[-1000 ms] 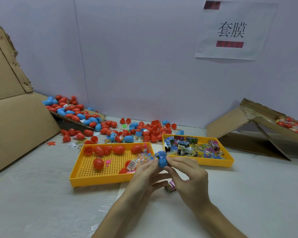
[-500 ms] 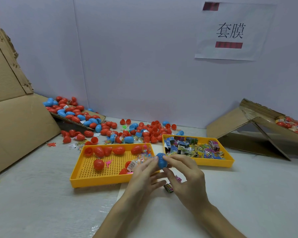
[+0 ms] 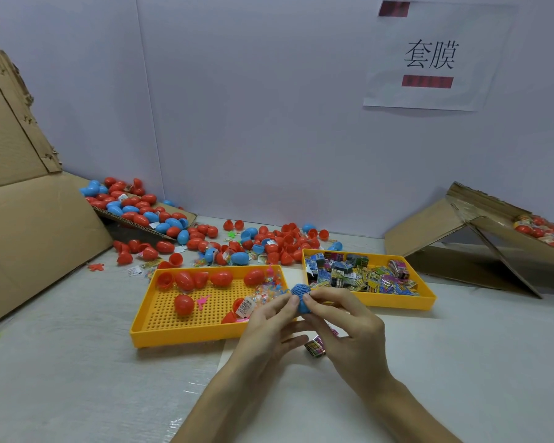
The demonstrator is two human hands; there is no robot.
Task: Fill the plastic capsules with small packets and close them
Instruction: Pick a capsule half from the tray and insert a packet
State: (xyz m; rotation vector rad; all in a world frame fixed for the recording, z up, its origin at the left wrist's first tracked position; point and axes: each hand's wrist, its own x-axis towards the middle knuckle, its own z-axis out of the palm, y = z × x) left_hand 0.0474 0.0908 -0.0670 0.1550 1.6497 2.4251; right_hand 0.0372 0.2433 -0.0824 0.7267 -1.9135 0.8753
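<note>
Here, table (image 3: 461,362): white and carrying everything; the hands work just above its near middle.
Cardboard sheet (image 3: 29,219): leans at the left, well apart from the hands.
Cardboard box (image 3: 445,231): lies collapsed at the far right, also well apart.
Left yellow tray (image 3: 179,338): has a perforated floor holding a few red capsules (image 3: 221,278) and some bagged trinkets; its near right corner is just beside the left hand.
Right yellow tray (image 3: 397,303): heaped with small printed packets (image 3: 349,273), just behind the right hand.
Loose capsules (image 3: 269,241): red and blue shells scattered along the wall behind both trays.
Left hand (image 3: 269,327): thumb and fingertips pinch the blue capsule's left side; the other fingers are loosely bent.
Right hand (image 3: 349,327): thumb and forefinger pinch the capsule's right side; the other fingers curl loosely and hold nothing that shows.
Blue capsule (image 3: 301,294): held in the air between both hands, in front of the gap between the trays. A lined blue surface at its top looks like a packet. Whether the halves are fully seated cannot be told.
Spare packet (image 3: 315,348): lies on the table beneath the right hand's fingers.
Seam risk: if a packet corner is caught between the halves, they will likely fail to snap shut, or spring apart later.
Grip risk: the hold is fingertip only on a smooth round shell, so a hard squeeze could shoot it out among the loose capsules.
</note>
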